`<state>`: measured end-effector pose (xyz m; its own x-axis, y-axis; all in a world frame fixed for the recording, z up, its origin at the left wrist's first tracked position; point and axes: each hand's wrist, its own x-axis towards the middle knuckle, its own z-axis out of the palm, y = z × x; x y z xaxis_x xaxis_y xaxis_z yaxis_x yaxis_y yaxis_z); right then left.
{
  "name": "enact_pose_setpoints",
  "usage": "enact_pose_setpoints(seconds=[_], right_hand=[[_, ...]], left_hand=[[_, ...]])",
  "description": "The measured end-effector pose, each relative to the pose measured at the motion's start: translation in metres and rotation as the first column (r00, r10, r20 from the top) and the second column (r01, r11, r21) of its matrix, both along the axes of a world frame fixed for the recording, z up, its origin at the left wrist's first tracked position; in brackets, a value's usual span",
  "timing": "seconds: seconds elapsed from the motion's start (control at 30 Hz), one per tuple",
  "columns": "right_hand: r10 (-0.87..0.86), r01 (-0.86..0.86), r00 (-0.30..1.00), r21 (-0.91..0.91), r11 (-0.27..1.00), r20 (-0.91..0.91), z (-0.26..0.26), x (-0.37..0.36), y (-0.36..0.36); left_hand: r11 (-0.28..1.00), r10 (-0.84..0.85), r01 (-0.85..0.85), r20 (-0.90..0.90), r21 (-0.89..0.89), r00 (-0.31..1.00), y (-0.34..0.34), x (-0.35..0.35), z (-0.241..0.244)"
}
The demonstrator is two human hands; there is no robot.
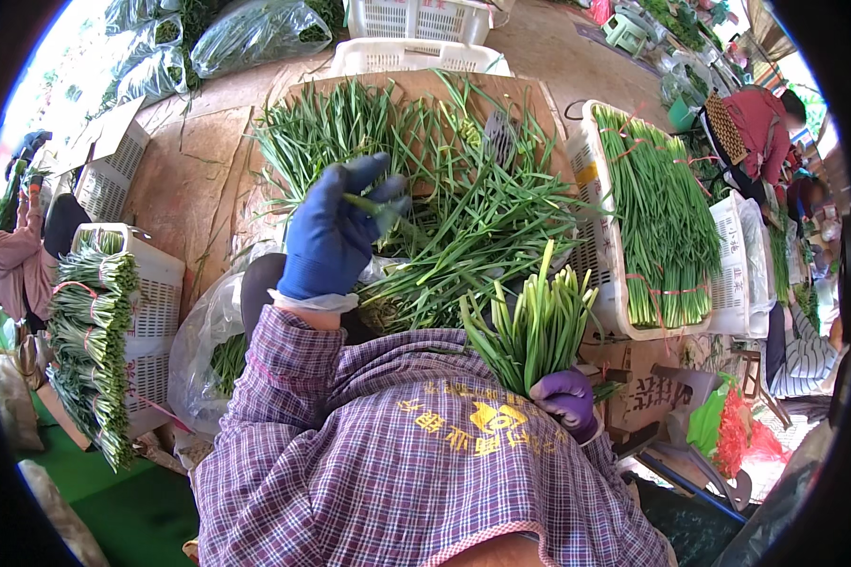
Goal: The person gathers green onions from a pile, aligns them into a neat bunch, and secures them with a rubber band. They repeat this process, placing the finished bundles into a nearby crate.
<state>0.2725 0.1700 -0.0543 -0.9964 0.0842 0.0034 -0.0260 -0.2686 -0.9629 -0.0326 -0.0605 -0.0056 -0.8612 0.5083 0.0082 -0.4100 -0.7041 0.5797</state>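
My left hand point(333, 230), in a blue glove, is raised over loose garlic chives. A short green piece of chive point(363, 204) shows between its curled fingers, blurred. My right hand point(567, 402), in a purple glove, grips a bunch of garlic chives point(528, 329) near my chest, with the pale cut ends upward. Loose chives point(468, 262) lie tangled over my lap and the near part of a brown board point(532, 106). A thicker pile of chives point(333, 127) spreads on the board's left side. A dark bundle point(500, 138) sits among the leaves at right.
A white crate point(613, 283) of tied chives stands at right. Another crate point(157, 326) with tied bundles point(96, 340) is at left, beside a clear plastic bag point(202, 354). White crates point(418, 60) stand ahead. Other people point(759, 131) are at right and far left.
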Motion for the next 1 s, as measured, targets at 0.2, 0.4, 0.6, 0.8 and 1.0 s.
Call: enact_pose_setpoints(seconds=[0.2, 0.4, 0.6, 0.8, 1.0], right_hand=[[-0.013, 0.013, 1.0, -0.024, 1.0, -0.004, 0.004, -0.003, -0.004], [-0.017, 0.019, 0.999, -0.052, 0.998, 0.035, 0.011, -0.003, -0.007], [-0.045, 0.045, 0.999, -0.028, 0.999, 0.0, 0.005, -0.004, -0.009], [-0.088, 0.088, 0.996, 0.03, 0.996, -0.027, 0.01, -0.008, -0.013], [-0.026, 0.03, 0.996, -0.042, 0.999, 0.084, 0.009, -0.005, -0.007]], left_hand=[[0.983, -0.016, 0.016, -0.003, -0.182, 1.0, -0.03, -0.011, -0.001], [0.412, -0.616, 0.406, 0.079, -0.816, 0.783, -0.017, 0.025, 0.026], [0.389, -0.745, 0.612, 0.156, -0.688, 0.649, 0.02, 0.061, 0.004], [0.484, -0.785, 0.361, -0.214, -0.797, 0.582, 0.019, 0.058, -0.007], [0.526, -0.792, 0.245, -0.364, -0.815, 0.49, 0.022, 0.058, -0.007]])
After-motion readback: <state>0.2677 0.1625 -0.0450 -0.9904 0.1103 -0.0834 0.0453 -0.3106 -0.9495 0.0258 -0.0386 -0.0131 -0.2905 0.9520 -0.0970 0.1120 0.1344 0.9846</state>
